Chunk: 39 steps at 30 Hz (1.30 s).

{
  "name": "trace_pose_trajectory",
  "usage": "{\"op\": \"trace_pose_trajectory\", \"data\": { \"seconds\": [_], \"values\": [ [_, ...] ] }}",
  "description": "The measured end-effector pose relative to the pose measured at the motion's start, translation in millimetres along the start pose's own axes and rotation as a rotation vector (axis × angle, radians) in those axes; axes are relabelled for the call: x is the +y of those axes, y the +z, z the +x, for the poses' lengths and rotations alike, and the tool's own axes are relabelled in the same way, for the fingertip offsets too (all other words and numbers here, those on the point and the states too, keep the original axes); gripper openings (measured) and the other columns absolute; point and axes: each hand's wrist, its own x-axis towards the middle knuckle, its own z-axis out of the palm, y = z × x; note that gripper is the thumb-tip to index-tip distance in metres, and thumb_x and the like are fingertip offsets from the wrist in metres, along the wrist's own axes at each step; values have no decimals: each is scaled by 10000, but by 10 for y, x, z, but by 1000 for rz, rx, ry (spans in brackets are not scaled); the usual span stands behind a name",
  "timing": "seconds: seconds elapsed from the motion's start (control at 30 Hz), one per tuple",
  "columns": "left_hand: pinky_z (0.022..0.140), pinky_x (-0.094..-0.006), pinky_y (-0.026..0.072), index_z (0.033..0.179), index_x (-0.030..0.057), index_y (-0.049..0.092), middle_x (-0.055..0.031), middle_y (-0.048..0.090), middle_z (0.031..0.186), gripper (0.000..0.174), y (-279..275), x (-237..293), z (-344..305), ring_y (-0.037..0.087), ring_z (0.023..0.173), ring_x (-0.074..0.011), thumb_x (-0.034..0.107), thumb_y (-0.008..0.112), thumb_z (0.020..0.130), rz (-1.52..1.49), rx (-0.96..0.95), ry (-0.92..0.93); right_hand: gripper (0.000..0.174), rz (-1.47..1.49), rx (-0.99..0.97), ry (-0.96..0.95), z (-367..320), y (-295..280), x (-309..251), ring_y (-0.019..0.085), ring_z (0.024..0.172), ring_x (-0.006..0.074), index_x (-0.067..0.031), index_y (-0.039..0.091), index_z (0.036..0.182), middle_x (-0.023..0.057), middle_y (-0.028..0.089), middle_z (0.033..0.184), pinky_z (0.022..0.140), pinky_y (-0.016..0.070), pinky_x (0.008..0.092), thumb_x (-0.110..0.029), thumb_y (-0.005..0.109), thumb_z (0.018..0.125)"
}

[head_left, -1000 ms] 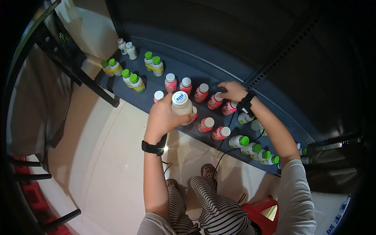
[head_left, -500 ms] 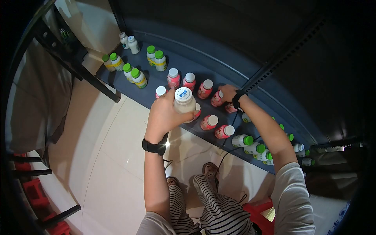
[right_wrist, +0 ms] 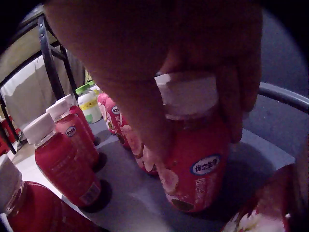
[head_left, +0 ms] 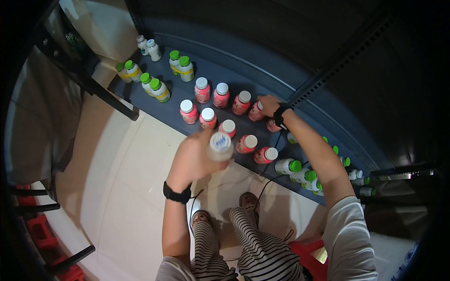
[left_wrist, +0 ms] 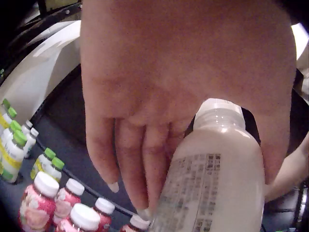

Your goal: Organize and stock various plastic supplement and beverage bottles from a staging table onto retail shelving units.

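Observation:
My left hand [head_left: 190, 157] grips a cloudy white bottle [head_left: 220, 149] with a white cap, held above the shelf's front edge. In the left wrist view, the thumb and fingers lie on either side of this bottle [left_wrist: 212, 179], and printed text shows through its wall. At the back row my right hand [head_left: 273, 106] grips a pink bottle [head_left: 255, 114] near its white cap. The right wrist view has thumb and fingers around the neck of that pink bottle [right_wrist: 198, 166], which stands upright on the shelf.
The dark grey shelf [head_left: 176, 105] carries two rows of pink bottles [head_left: 188, 112]. Green-capped bottles [head_left: 160, 91] stand at the left, and other green-capped bottles [head_left: 287, 166] lie tilted at the right. A thin cable [head_left: 268, 172] crosses the front edge. A red stool [head_left: 307, 255] is behind.
My right hand has come down onto the pink bottle and grips it. My left hand, with the white bottle, has drawn back towards me, uncovering pink bottles in the front row.

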Motion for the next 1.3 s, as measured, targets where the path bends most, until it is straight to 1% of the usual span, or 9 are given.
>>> {"op": "trace_pose_trajectory", "data": {
  "seconds": [0.17,0.3,0.4,0.5,0.57,0.67,0.77,1.13,1.3],
  "values": [
    [806,-453,527,1012,21,605,-216,670,962,533,549,-437,-545,654,924,-392,275,844,609,128,-236,-96,621,83,218,-97,-153,-1,-5,560,1179,397,-13,538,1326,229,595,1253,991,469,442,-241,739,784],
    [825,-446,532,1026,34,601,-197,672,997,524,1206,-1064,-910,657,942,-380,278,832,625,162,-322,-158,501,203,534,-368,-756,-341,-607,554,1156,390,-25,546,1315,214,579,1249,993,447,447,-220,661,868],
    [838,-452,530,1067,38,589,-206,669,1020,548,1531,-1422,-1074,659,950,-370,263,834,632,139,-267,-129,436,323,477,-584,-1268,-257,-1146,558,1146,362,-21,559,1281,187,579,1217,973,461,435,-175,632,879],
    [822,-454,533,1113,45,589,-206,678,999,583,1651,-1539,-1162,659,945,-371,248,842,629,89,-225,-186,400,353,381,-688,-1523,270,-1485,572,1121,335,-37,573,1267,160,572,1209,960,476,411,-145,609,883],
    [803,-456,535,1148,54,586,-197,686,990,605,1735,-1650,-1204,662,933,-373,241,844,634,75,-202,-191,393,354,198,-629,-1543,665,-1641,573,1124,330,-42,581,1254,155,568,1222,978,467,422,-119,591,869],
    [776,-462,537,1192,68,574,-181,697,984,629,1898,-1869,-1272,665,912,-381,236,841,648,71,-133,-105,384,286,131,-658,-1436,1209,-1697,577,1121,321,-35,593,1231,153,578,1213,986,459,431,-108,580,855],
    [772,-469,535,1209,71,559,-174,699,992,634,1962,-1968,-1270,664,908,-391,228,836,661,77,-107,-88,375,330,289,-666,-1431,1352,-1763,578,1118,318,-30,604,1211,156,587,1207,994,451,438,-96,580,843],
    [831,-467,525,1262,50,493,-207,660,1139,651,1966,-1869,-1119,634,1026,-417,179,818,713,-75,-148,-270,332,516,438,-384,-1669,1052,-1635,565,1150,320,-59,615,1221,125,592,1248,986,451,428,-124,599,896],
    [985,-430,475,1395,52,443,-242,570,1312,783,1486,-1738,-1046,569,1188,-399,200,816,722,-109,-231,-142,353,481,594,-244,-1786,814,-1438,575,1099,327,-58,608,1235,121,592,1229,965,456,455,-132,612,889]
  ]
}}
